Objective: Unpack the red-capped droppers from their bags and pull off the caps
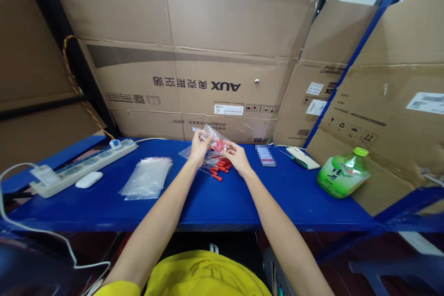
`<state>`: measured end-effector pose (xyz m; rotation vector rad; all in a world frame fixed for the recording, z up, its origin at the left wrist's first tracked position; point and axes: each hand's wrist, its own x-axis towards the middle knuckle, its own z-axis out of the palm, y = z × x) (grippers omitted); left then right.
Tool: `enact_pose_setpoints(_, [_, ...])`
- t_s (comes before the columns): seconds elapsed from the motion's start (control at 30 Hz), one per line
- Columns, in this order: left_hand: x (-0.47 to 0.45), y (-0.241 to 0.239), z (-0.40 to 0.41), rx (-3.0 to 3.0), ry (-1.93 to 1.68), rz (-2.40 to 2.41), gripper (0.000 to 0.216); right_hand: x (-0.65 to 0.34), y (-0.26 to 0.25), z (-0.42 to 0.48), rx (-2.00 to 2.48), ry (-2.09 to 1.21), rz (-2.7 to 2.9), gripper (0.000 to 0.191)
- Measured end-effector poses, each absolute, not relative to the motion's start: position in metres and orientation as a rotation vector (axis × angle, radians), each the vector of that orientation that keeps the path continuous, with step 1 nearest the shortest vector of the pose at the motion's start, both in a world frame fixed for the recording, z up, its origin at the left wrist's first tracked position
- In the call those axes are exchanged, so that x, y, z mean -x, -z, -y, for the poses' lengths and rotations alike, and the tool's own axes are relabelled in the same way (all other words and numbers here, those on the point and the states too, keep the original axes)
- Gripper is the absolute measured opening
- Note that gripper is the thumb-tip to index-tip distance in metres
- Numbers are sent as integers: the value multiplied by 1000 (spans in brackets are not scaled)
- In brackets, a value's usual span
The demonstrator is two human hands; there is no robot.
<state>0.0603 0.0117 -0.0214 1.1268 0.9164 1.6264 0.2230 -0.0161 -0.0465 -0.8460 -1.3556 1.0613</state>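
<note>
Over the middle of the blue table, my left hand (199,149) and my right hand (237,157) hold a clear plastic bag (212,133) between them. Fingers of both hands are closed on its edges. Red-ended pieces show through the film. Just beneath lies a loose pile of droppers (219,166) with red bulbs and thin clear stems, partly covered by my hands and the bag. Further left, a stack of flat clear zip bags (147,178) rests on the tabletop, apart from my left hand.
A power strip (86,166) with plugs and a white earphone case (89,179) lie left. On the right are a blurred-out flat object (266,155), a green screwdriver (298,161), a white flat block (305,157) and a green bottle (343,173). Cardboard (208,23) walls the back.
</note>
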Motion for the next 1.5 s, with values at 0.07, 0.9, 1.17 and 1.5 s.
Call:
enact_pose_setpoints(0.07, [-59,18,-8,-1155,-1573,-936,50,-224,47,15,851,-1041,1353,53])
enact_pose_setpoints(0.9, [-61,23,-6,-1316,-1333,-710,69,-237,44,11,782,-897,1383,45])
enact_pose_setpoints(1.17, [-49,21,-8,-1389,-1231,-685,71,-237,42,13,761,-949,1296,42])
enact_pose_setpoints(1.5, [-43,17,-12,-1380,-1392,-851,64,-238,48,6,815,-934,1176,42])
